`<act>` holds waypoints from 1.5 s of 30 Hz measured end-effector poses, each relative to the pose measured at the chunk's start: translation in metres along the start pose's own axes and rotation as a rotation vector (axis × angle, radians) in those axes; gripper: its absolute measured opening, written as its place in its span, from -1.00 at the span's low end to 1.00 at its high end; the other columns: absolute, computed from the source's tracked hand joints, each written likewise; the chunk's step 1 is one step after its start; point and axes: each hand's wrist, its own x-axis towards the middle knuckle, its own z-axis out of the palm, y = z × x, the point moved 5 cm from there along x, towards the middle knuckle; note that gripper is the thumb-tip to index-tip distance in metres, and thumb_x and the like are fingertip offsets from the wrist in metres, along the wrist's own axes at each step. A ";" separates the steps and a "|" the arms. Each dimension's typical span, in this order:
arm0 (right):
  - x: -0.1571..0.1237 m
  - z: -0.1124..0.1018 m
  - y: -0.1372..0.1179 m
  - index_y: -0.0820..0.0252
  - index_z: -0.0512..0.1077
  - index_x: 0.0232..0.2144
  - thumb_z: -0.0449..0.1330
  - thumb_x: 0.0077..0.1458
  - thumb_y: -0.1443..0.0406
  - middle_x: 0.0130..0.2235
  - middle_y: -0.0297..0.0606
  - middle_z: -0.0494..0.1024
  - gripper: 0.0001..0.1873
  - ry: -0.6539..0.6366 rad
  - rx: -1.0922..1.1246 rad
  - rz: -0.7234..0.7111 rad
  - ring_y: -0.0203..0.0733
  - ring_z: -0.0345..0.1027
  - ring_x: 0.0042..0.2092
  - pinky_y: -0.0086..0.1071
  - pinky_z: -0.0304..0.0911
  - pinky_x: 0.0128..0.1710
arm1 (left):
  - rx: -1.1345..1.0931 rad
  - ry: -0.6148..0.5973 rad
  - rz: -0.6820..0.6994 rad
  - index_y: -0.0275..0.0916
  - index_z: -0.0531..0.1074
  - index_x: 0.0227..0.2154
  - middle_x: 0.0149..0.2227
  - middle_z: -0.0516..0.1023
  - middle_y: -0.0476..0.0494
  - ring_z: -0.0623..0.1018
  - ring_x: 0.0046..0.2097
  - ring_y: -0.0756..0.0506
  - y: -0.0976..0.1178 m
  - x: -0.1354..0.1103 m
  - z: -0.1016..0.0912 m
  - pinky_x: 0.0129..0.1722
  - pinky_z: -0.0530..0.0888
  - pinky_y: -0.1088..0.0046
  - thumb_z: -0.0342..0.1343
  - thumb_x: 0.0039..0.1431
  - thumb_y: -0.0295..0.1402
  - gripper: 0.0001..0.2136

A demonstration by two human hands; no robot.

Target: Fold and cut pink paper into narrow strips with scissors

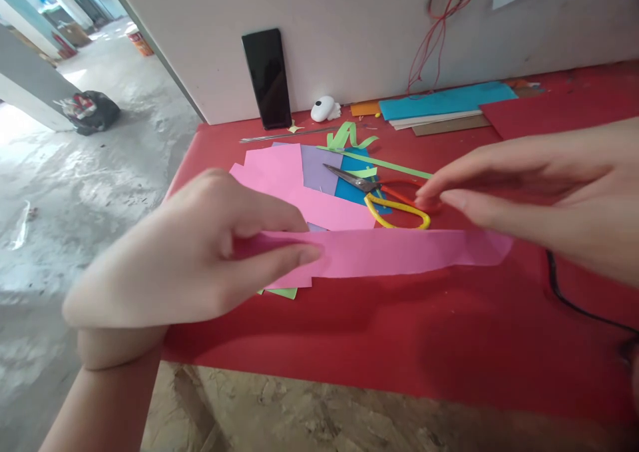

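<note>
A strip of pink paper (pixel 389 252) stretches sideways above the red table, pinched at its left part between the thumb and fingers of my left hand (pixel 200 259). My right hand (pixel 544 186) hovers over the strip's right end, thumb and fingers slightly parted, with nothing visible between them. Just beyond its fingertips lie scissors (pixel 367 184) with one yellow and one red handle, blades pointing left. Under them are pink paper (pixel 272 169), purple paper (pixel 322 166) and blue paper (pixel 352 189). Thin green paper strips (pixel 344 136) curl behind the scissors.
A black phone (pixel 268 79) leans upright against the pale wall, beside a small white figure (pixel 325 108). Folded blue paper (pixel 446 100) lies along the wall at right. Red string (pixel 436 32) hangs above. A black cable (pixel 574 305) crosses the red table (pixel 349 345).
</note>
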 end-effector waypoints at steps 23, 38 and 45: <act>-0.004 0.045 -0.033 0.12 0.49 -0.63 0.18 -0.13 0.30 -0.63 -0.39 0.46 -0.87 -0.306 0.111 -0.116 -0.28 0.33 -0.55 -0.41 0.12 -0.58 | 0.124 -0.102 0.029 -0.30 0.41 -0.59 -0.70 0.26 0.09 0.13 -0.64 0.12 0.008 0.017 0.046 -0.63 0.07 0.57 -0.01 0.31 -0.36 -0.66; -0.002 0.036 -0.017 0.08 0.58 -0.56 0.23 -0.15 0.29 -0.50 -0.29 0.62 -0.89 -0.320 0.070 -0.034 -0.18 0.41 -0.47 -0.37 0.21 -0.55 | 0.104 -0.117 0.067 -0.30 0.52 -0.51 -0.69 0.37 0.11 0.28 -0.65 0.15 0.005 0.017 0.040 -0.60 0.14 0.63 0.04 0.28 -0.40 -0.73; -0.001 0.036 -0.012 0.07 0.61 -0.50 0.26 -0.12 0.31 -0.54 -0.39 0.58 -0.89 -0.382 0.086 -0.032 -0.24 0.42 -0.50 -0.42 0.22 -0.56 | 0.040 -0.138 0.108 -0.32 0.50 -0.57 -0.70 0.40 0.12 0.31 -0.66 0.19 0.005 0.018 0.037 -0.59 0.20 0.70 0.04 0.28 -0.44 -0.70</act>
